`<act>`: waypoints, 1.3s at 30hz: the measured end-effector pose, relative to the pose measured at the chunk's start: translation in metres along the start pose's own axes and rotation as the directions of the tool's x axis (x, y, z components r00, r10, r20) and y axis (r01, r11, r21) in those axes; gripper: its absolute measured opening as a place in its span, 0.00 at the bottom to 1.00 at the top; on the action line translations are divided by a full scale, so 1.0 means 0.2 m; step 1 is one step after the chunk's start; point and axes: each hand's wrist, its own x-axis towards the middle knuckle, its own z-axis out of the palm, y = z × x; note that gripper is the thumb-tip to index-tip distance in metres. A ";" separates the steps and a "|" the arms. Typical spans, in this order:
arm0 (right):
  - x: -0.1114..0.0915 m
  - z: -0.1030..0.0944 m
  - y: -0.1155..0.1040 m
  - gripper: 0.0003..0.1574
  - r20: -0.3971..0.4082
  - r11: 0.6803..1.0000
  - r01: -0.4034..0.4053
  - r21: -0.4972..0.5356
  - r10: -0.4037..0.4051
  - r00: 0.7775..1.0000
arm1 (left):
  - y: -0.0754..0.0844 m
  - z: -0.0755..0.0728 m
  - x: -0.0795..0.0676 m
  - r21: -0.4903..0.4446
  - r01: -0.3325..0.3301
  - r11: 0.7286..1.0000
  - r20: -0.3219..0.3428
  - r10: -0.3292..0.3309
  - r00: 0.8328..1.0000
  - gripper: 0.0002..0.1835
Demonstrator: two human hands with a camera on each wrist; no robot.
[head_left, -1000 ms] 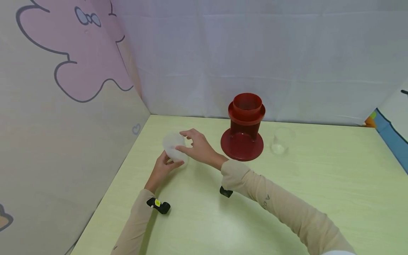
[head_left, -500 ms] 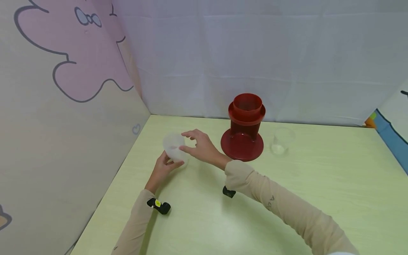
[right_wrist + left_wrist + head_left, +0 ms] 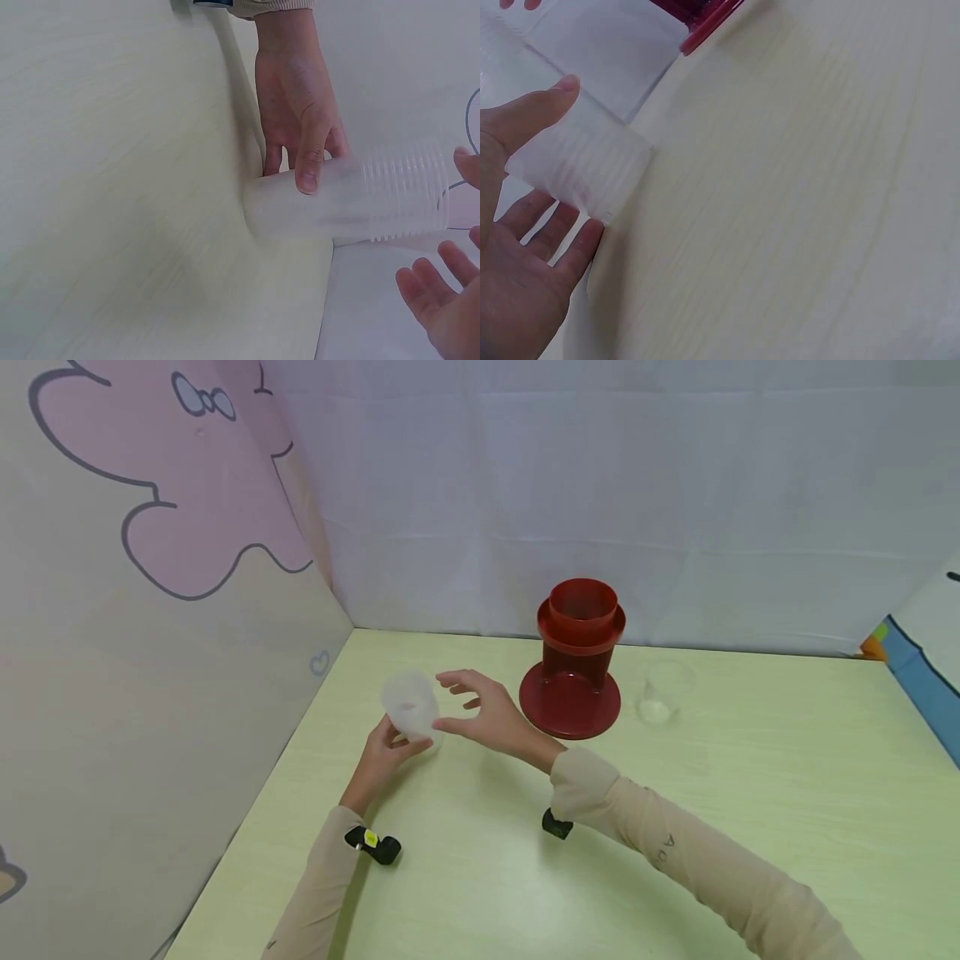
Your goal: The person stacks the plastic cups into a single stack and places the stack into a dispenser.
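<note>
On the left of the table, my left hand grips a stack of clear plastic cups low down, thumb on one side and fingers on the other. The right wrist view shows the stack upright on the table, its nested rims ribbed at the top. My right hand is beside the stack's top, fingers spread and holding nothing. Its fingers stand apart from the rims in the right wrist view. A red round holder with a wide collar and an open top stands on a flat red base to the right.
One clear cup stands right of the red holder. A white sheet hangs behind the table, and a printed panel borders its left side. Small black cameras are worn at both wrists.
My right hand has drawn back to the right from the top of the cup stack, its fingers opening wider. The left hand and the stack stay in place.
</note>
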 end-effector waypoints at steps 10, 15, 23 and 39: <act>-0.09 -0.03 0.05 0.37 -0.030 0.999 0.031 0.031 -0.030 0.999 | 0.04 0.00 -0.02 0.014 0.009 1.000 -0.009 -0.009 1.000 0.37; -0.14 -0.05 0.03 0.37 -0.036 0.997 0.046 0.056 -0.044 0.998 | 0.03 0.00 -0.02 0.023 0.010 1.000 -0.016 -0.009 1.000 0.37; -0.25 -0.11 -0.11 0.36 -0.033 0.994 0.008 0.110 -0.005 0.999 | -0.02 0.01 0.01 -0.002 0.016 1.000 -0.014 -0.016 1.000 0.39; -0.41 -0.17 -0.06 0.37 -0.090 0.989 -0.014 0.148 0.028 0.996 | -0.11 -0.01 0.05 -0.004 0.019 1.000 -0.018 -0.019 1.000 0.40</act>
